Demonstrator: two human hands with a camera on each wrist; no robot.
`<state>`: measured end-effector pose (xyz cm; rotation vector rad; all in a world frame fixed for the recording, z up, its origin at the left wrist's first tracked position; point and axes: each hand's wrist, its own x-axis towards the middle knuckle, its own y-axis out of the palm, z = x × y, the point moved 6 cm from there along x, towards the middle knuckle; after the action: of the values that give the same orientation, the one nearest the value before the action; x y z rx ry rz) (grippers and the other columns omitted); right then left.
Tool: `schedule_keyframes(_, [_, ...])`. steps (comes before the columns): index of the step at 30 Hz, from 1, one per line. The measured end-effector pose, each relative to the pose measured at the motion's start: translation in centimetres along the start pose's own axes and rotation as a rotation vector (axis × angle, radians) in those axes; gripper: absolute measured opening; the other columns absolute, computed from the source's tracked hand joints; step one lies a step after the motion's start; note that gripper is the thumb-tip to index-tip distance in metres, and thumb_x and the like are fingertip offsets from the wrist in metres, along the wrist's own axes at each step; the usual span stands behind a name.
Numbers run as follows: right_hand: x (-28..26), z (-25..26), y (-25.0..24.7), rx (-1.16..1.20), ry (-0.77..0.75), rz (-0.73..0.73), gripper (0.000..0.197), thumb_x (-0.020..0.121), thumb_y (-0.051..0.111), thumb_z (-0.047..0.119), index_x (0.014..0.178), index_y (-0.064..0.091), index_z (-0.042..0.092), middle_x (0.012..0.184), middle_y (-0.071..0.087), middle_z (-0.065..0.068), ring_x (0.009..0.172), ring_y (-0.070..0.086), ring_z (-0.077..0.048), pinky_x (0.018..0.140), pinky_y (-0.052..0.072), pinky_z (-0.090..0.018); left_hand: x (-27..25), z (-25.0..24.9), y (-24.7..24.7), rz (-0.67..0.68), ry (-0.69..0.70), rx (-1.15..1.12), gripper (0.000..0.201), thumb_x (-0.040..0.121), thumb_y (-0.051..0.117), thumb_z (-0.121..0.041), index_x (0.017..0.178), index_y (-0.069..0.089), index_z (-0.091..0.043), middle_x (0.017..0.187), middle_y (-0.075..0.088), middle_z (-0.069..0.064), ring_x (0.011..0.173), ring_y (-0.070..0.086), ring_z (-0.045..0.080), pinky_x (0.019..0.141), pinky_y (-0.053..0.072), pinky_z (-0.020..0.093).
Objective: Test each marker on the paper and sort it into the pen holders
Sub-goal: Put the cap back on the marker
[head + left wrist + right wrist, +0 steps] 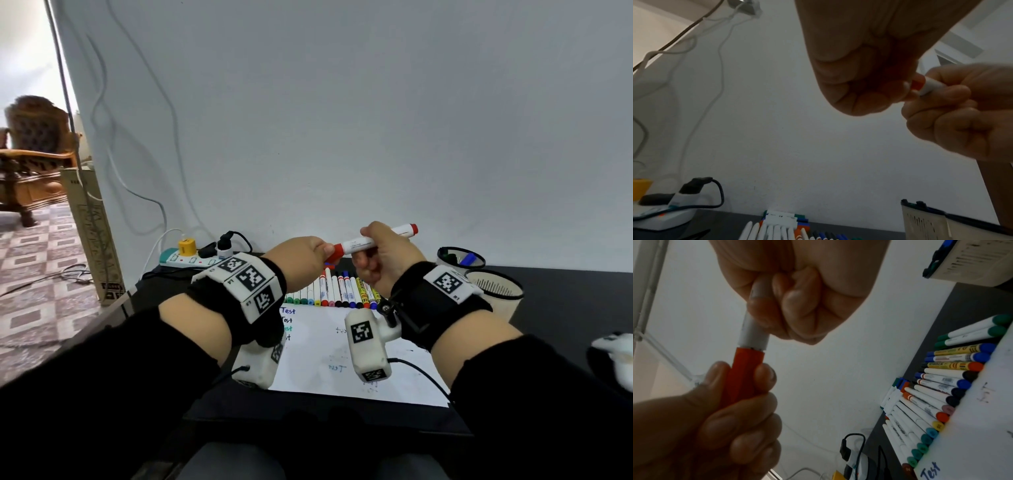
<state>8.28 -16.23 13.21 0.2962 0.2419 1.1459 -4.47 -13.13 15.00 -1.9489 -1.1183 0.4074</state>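
Our left hand pinched the red cap. Our right hand squeezed the white marker, held up over the paper. We thought a hard tug might jerk our hands apart and smear ink. Both wrists were lifted, fists facing.

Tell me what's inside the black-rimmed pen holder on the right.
In the black-rimmed pen holder, a blue-capped marker leans against the rim, with something green beside it. The wall hides everything lower, so no count is possible.

A home room: carved wooden armchair on patterned floor tiles beyond the desk.
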Motion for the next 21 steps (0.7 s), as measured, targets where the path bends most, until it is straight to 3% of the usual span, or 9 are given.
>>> schedule_keyframes(5, [0.4, -1.0, 0.2, 0.016, 0.020, 0.014, 0.024, 0.093, 0.044, 0.014, 0.070, 0.038, 0.012, 0.039, 0.039, -0.003, 0.027, 0.032, -0.010, 0.032, 0.021, -0.014, 0.2, 0.5, 0.1, 0.075, 0.008, -0.014, 0.030, 0.103, 0.027, -0.027, 0.093, 0.053, -0.017, 0.066, 0.042, -0.005, 0.059, 0.040, 0.010, 0.061, 0.034, 0.021])
schedule_keyframes(10, [1.0, -2.2, -0.2, -0.026, 0.015, -0.023, 0.024, 0.093, 0.052, 0.014, 0.071, 0.044, 0.013, 0.041, 0.043, -0.001, 0.032, 0.037, -0.008, 0.032, 0.023, -0.015, 0.7, 1.5, 0.4, 0.106, -0.029, 0.156, 0.034, 0.102, 0.027, -0.029, 0.109, 0.055, -0.011, 0.079, 0.048, -0.001, 0.080, 0.047, 0.017, 0.075, 0.036, 0.026])
schedule_keyframes(15, [2.3, -1.7, -1.7, -0.139, -0.068, -0.038, 0.026, 0.081, 0.074, 0.016, 0.070, 0.050, 0.014, 0.060, 0.048, -0.006, 0.041, 0.038, -0.008, 0.037, 0.030, -0.018, 2.0, 2.6, 0.0, 0.089, -0.049, 0.320, 0.031, 0.102, 0.029, -0.030, 0.119, 0.052, -0.016, 0.077, 0.048, -0.006, 0.079, 0.046, 0.014, 0.063, 0.033, 0.025])
schedule_keyframes(17, [2.5, -0.8, -2.2, -0.311, -0.118, -0.057, 0.028, 0.074, 0.079, 0.024, 0.077, 0.053, 0.015, 0.067, 0.053, -0.005, 0.049, 0.042, -0.011, 0.046, 0.037, -0.023, 2.6, 2.8, 0.1, 0.086, -0.052, 0.363, 0.029, 0.102, 0.031, -0.030, 0.119, 0.050, -0.018, 0.086, 0.052, -0.003, 0.080, 0.048, 0.014, 0.061, 0.034, 0.022])
schedule_keyframes(19, [2.3, 0.3, -2.0, -0.659, -0.152, -0.036, 0.030, 0.073, 0.078, 0.038, 0.077, 0.057, 0.017, 0.065, 0.055, 0.000, 0.056, 0.047, -0.012, 0.058, 0.042, -0.027, 3.1, 2.9, 0.3, 0.091, -0.043, 0.409, 0.027, 0.102, 0.031, -0.028, 0.119, 0.050, -0.017, 0.092, 0.054, 0.000, 0.080, 0.049, 0.015, 0.063, 0.035, 0.023])
schedule_keyframes(21, [2.4, 1.3, -1.8, -0.957, -0.158, 0.008, 0.035, 0.075, 0.073, 0.048, 0.076, 0.059, 0.016, 0.065, 0.054, 0.001, 0.061, 0.048, -0.013, 0.064, 0.042, -0.027, 3.7, 2.9, 0.6, 0.104, -0.020, 0.452, 0.026, 0.102, 0.032, -0.027, 0.117, 0.050, -0.017, 0.087, 0.052, -0.001, 0.076, 0.048, 0.014, 0.062, 0.034, 0.022])
